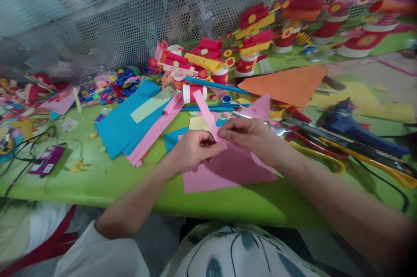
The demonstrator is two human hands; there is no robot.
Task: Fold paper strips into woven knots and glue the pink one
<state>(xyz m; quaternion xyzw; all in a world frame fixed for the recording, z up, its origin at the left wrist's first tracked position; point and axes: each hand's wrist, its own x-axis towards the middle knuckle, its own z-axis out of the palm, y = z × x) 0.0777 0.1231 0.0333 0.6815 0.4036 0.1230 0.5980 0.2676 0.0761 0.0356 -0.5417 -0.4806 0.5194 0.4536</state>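
Note:
A narrow pink paper strip [206, 112] slants up from between my two hands. My left hand [197, 150] pinches its lower end between thumb and fingers. From the right, my right hand [249, 134] is closed on the same strip, fingertips close to those of the left. Beneath both hands lies a larger pink paper sheet [234, 173], partly covered by them. Just beyond the strip's upper end, a red and white paper cup [189, 93] lies on its side. A pale yellow paper piece [198, 124] shows behind my left hand.
Scissors [319, 144], a utility knife [352, 143] and a blue glue gun [361, 127] lie at right. Blue paper sheets [114, 131] and folded pink strips [153, 133] are at left. Decorated cups [246, 63] line the back by a perforated metal screen [130, 12]. A purple box [47, 159] with cables sits far left.

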